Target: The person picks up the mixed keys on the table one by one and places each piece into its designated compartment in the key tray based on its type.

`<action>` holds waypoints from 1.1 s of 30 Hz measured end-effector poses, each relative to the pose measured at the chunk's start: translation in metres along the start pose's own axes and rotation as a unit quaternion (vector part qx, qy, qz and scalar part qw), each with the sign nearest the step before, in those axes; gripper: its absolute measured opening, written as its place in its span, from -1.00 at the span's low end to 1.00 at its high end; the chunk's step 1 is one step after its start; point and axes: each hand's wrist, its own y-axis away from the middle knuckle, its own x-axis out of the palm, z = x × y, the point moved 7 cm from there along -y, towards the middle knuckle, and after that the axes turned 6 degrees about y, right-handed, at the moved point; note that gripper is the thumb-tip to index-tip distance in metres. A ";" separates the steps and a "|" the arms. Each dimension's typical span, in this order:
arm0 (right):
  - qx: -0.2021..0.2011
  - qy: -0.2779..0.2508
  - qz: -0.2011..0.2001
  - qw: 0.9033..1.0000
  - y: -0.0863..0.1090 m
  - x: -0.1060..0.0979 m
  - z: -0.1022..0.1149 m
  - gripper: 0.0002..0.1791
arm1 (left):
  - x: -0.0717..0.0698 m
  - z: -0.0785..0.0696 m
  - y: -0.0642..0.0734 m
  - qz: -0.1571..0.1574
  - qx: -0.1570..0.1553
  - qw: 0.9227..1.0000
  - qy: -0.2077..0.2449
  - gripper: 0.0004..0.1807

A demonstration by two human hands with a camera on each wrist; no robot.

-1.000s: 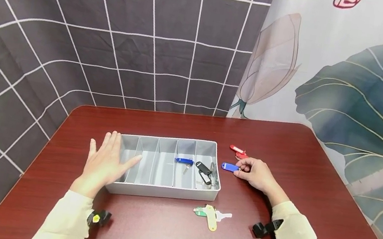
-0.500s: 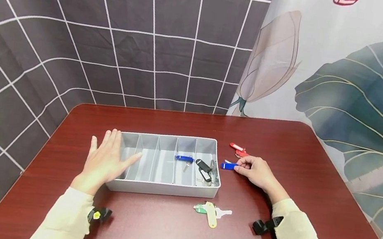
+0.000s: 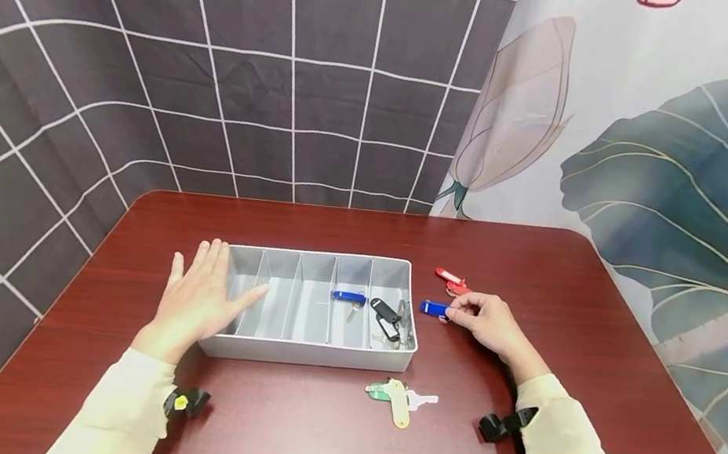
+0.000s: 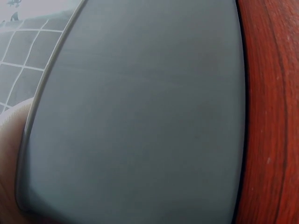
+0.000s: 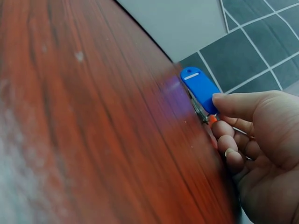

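Observation:
My right hand [image 3: 487, 324] pinches a blue key tag [image 3: 433, 309] just off the right end of a grey divided tray [image 3: 308, 355]. In the right wrist view the thumb lies on the blue tag's lower end, and a metal key hangs behind it, partly hidden. My left hand [image 3: 188, 306] rests over the tray's left end, fingers straight and thumb reaching inside. Inside the tray, another blue key tag [image 3: 349, 297] with a key sits in the second compartment from the right. Black key tags [image 3: 384, 310] and keys lie in the rightmost one.
Red key tags [image 3: 450, 276] lie on the table just beyond my right hand. In front of the tray's right end are a yellow key tag [image 3: 400, 409], a green key tag [image 3: 378, 391] and a pale key. The wooden table [image 3: 302, 439] ends at the grid-patterned cloth.
The blue key tag has turned in my right fingers, so its face shows less flat in the head view and a key ring appears below it. My left hand stays on the tray.

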 end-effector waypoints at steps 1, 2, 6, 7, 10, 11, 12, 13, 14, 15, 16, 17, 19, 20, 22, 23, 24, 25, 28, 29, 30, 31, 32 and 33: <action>-0.001 -0.003 0.000 1.000 0.000 -0.001 0.000 -0.85 | 0.000 0.000 0.000 0.000 0.000 1.000 0.000 0.27; -0.003 -0.005 -0.002 1.000 0.000 -0.001 0.001 -0.84 | -0.001 0.000 -0.001 0.000 0.002 1.000 0.001 0.27; -0.010 -0.011 -0.008 1.000 -0.001 -0.004 0.002 -0.82 | -0.004 -0.001 -0.002 -0.005 0.007 1.000 0.002 0.26; -0.012 -0.011 -0.008 1.000 -0.002 -0.004 0.002 -0.81 | -0.004 -0.001 -0.002 -0.003 0.007 1.000 0.003 0.27; -0.014 -0.016 -0.006 1.000 -0.003 -0.004 0.001 -0.80 | -0.004 -0.002 -0.002 0.002 0.005 1.000 0.004 0.26; -0.014 -0.017 -0.005 1.000 -0.003 -0.004 0.001 -0.79 | -0.004 -0.001 -0.001 0.004 0.004 1.000 0.004 0.26; -0.015 -0.019 -0.005 1.000 -0.004 -0.005 0.001 -0.79 | -0.004 -0.001 -0.001 0.006 0.003 1.000 0.005 0.27; -0.017 -0.019 -0.006 1.000 -0.004 -0.005 0.001 -0.78 | -0.004 -0.001 0.000 0.007 0.002 1.000 0.006 0.27; -0.018 -0.021 -0.007 1.000 -0.005 -0.006 0.001 -0.78 | -0.003 -0.001 0.000 0.008 0.001 1.000 0.006 0.27; -0.021 -0.022 -0.007 1.000 -0.005 -0.007 0.001 -0.77 | -0.003 0.000 0.000 0.008 0.001 1.000 0.007 0.27; -0.023 -0.022 -0.008 0.999 -0.005 -0.007 0.002 -0.77 | -0.003 0.000 0.001 0.008 0.001 1.000 0.007 0.28; -0.025 -0.024 -0.008 0.999 -0.005 -0.008 0.003 -0.76 | -0.003 0.000 0.001 0.008 0.002 1.000 0.008 0.28; -0.027 -0.026 -0.009 0.999 -0.005 -0.008 0.004 -0.75 | -0.002 0.000 0.001 0.007 0.003 1.000 0.008 0.29; -0.027 -0.028 -0.008 0.999 -0.004 -0.008 0.004 -0.75 | -0.002 0.000 0.001 0.007 0.003 1.000 0.009 0.29; -0.025 -0.032 -0.009 0.999 -0.003 -0.008 0.005 -0.74 | -0.001 0.001 0.001 0.008 0.004 1.000 0.009 0.29; -0.025 -0.036 -0.011 0.999 -0.002 -0.009 0.006 -0.75 | -0.001 0.001 0.001 0.008 0.005 1.000 0.009 0.29; -0.025 -0.039 -0.013 0.999 -0.002 -0.009 0.007 -0.75 | 0.000 0.001 0.001 0.008 0.005 1.000 0.008 0.29; -0.024 -0.041 -0.015 0.999 -0.001 -0.009 0.008 -0.75 | 0.000 0.001 0.001 0.008 0.005 1.000 0.009 0.29; -0.029 -0.041 -0.017 0.999 0.004 -0.013 0.019 -0.77 | 0.000 0.001 0.001 0.009 0.004 1.000 0.010 0.29; -0.029 -0.039 -0.018 0.999 0.006 -0.015 0.025 -0.78 | 0.000 0.001 0.001 0.009 0.004 1.000 0.010 0.29; -0.030 -0.038 -0.019 0.999 0.009 -0.017 0.031 -0.79 | 0.000 0.001 0.000 0.010 0.004 1.000 0.010 0.29; -0.030 -0.036 -0.019 0.999 0.011 -0.018 0.036 -0.80 | 0.000 0.001 0.000 0.011 0.004 1.000 0.011 0.29; -0.033 -0.034 -0.020 0.999 0.013 -0.020 0.041 -0.81 | 0.000 0.001 0.000 0.012 0.003 1.000 0.011 0.29; -0.034 -0.033 -0.021 0.999 0.014 -0.021 0.045 -0.82 | 0.001 0.001 0.001 0.013 0.003 1.000 0.012 0.29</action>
